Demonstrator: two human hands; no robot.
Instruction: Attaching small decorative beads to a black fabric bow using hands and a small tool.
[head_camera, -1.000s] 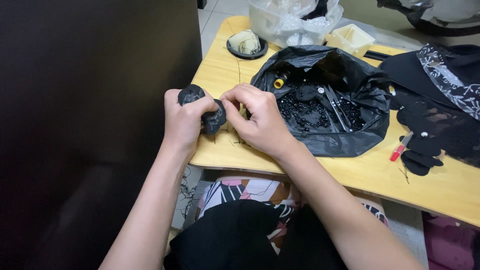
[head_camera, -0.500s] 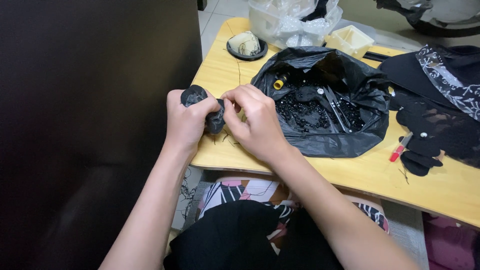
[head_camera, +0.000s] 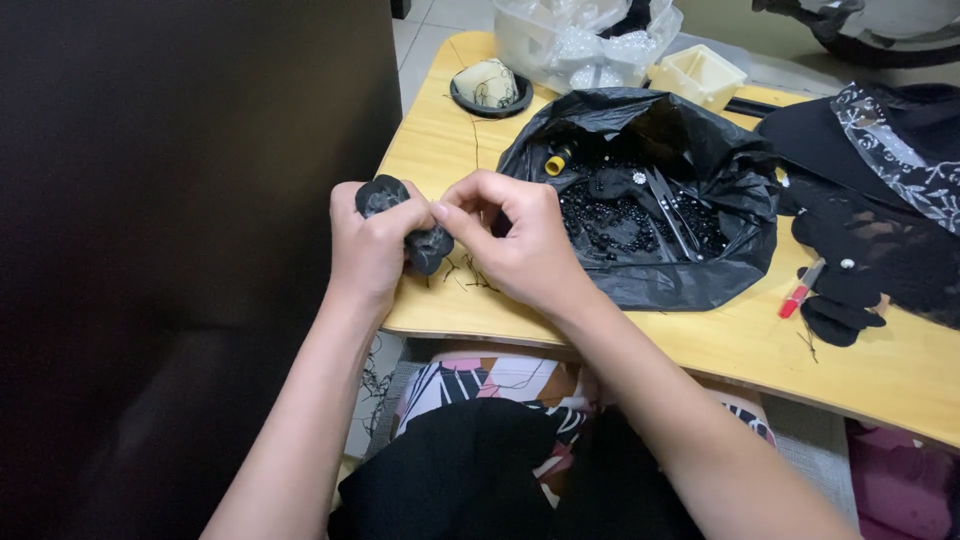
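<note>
My left hand (head_camera: 368, 250) grips a small crumpled black fabric piece (head_camera: 383, 194) over the near left edge of a light wooden table (head_camera: 440, 140). Part of that fabric bulges out below the thumb, next to my right hand (head_camera: 512, 240). My right hand's thumb and forefinger are pinched together just beside the fabric; what they hold is too small to see. Short black thread ends (head_camera: 462, 272) lie on the table under both hands.
An open black plastic bag (head_camera: 700, 270) holds black beads, tweezers and a yellow spool (head_camera: 556, 160). Black lace fabric (head_camera: 880, 200) and a red pen (head_camera: 800, 292) lie at right. A black dish (head_camera: 490, 88), a clear plastic bag (head_camera: 585, 45) and a cream box (head_camera: 697, 75) stand behind.
Both hands have stayed in place at the table edge. My right hand's fingers have shifted slightly against the black fabric piece.
</note>
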